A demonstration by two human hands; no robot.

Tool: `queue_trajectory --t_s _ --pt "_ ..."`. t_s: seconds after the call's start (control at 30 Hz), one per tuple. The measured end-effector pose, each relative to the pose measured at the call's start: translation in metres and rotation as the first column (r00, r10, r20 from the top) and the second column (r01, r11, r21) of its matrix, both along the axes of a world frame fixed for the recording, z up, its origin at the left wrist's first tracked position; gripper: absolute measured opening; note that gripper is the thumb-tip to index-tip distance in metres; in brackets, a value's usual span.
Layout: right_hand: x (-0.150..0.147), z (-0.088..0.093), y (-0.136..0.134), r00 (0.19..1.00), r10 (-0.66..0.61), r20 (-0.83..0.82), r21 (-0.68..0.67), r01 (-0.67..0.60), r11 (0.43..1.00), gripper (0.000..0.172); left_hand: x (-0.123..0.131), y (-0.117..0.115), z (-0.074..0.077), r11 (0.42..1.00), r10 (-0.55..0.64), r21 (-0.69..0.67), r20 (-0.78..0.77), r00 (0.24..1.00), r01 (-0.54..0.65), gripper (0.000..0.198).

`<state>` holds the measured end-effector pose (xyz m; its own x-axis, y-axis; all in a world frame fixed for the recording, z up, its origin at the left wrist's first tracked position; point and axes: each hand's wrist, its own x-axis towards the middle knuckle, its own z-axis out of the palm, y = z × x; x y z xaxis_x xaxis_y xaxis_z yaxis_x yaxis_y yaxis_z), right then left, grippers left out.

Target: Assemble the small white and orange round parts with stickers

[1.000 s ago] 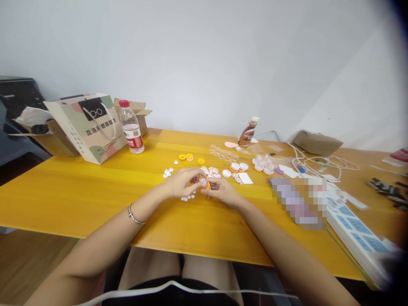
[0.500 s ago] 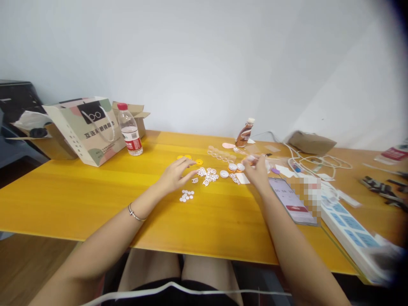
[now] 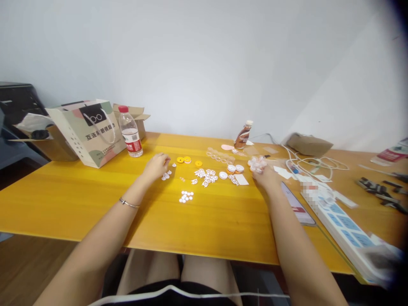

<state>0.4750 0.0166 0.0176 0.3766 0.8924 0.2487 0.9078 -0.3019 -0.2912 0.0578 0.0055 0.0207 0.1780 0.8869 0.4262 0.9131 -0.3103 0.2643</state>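
My left hand (image 3: 157, 165) is above the table with its fingers curled together; whatever they may hold is too small to make out. Just right of it lie several small white pieces (image 3: 166, 175) and yellow discs (image 3: 187, 160). My right hand (image 3: 267, 177) reaches to a cluster of clear and whitish pieces (image 3: 256, 163), touching its near edge, its fingers mostly hidden. Between the hands are a pile of white cut-out parts (image 3: 209, 177), a group of small white discs (image 3: 185, 196), a white round piece (image 3: 223, 175) and orange-and-white round pieces (image 3: 235, 169).
Behind the parts lies a clear row of cups (image 3: 219, 156), near a brown drink bottle (image 3: 244, 134). A water bottle (image 3: 130, 131) and a paper bag (image 3: 92, 134) stand left. Right are a phone (image 3: 299, 207), a power strip (image 3: 346, 225) and white cables (image 3: 314, 161).
My left hand has moved left, away from the yellow discs and cut-out parts, and its fingers have curled. My right hand has shifted slightly right and nearer, uncovering the clear and whitish cluster.
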Motion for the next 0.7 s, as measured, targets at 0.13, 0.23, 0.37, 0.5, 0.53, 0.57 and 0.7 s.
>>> queue_trajectory --t_s 0.13,0.23,0.37,0.5,0.53,0.57,0.7 --pt "-0.005 0.0 -0.001 0.999 -0.047 -0.006 0.04 0.047 0.998 0.045 0.004 0.006 -0.014 0.994 -0.094 -0.057 -0.043 0.995 0.091 0.029" --pt "-0.007 -0.001 -0.002 0.998 -0.065 -0.004 0.093 0.065 0.993 0.049 0.011 0.009 -0.021 0.98 -0.184 -0.088 -0.081 0.98 0.177 0.031" --pt "-0.01 0.002 -0.005 0.998 -0.064 -0.013 0.218 0.065 0.974 0.05 0.017 0.012 -0.025 0.981 -0.177 -0.104 -0.111 0.978 0.165 0.027" --pt "-0.014 0.007 -0.007 0.999 -0.025 -0.021 0.32 0.031 0.947 0.045 0.02 0.012 -0.021 0.987 -0.14 -0.088 -0.103 0.985 0.131 0.027" --pt "-0.014 0.007 -0.007 0.999 -0.017 -0.027 0.345 0.026 0.938 0.044 0.023 0.009 -0.018 0.989 -0.136 -0.072 -0.092 0.986 0.13 0.026" --pt "-0.014 0.008 -0.006 0.999 -0.008 -0.035 0.368 0.021 0.93 0.044 0.027 0.005 -0.016 0.989 -0.142 -0.051 -0.074 0.987 0.139 0.025" --pt "-0.017 0.005 -0.004 0.997 0.058 -0.049 0.443 -0.031 0.896 0.04 0.057 -0.024 -0.007 0.919 -0.393 0.056 0.045 0.919 0.39 0.022"
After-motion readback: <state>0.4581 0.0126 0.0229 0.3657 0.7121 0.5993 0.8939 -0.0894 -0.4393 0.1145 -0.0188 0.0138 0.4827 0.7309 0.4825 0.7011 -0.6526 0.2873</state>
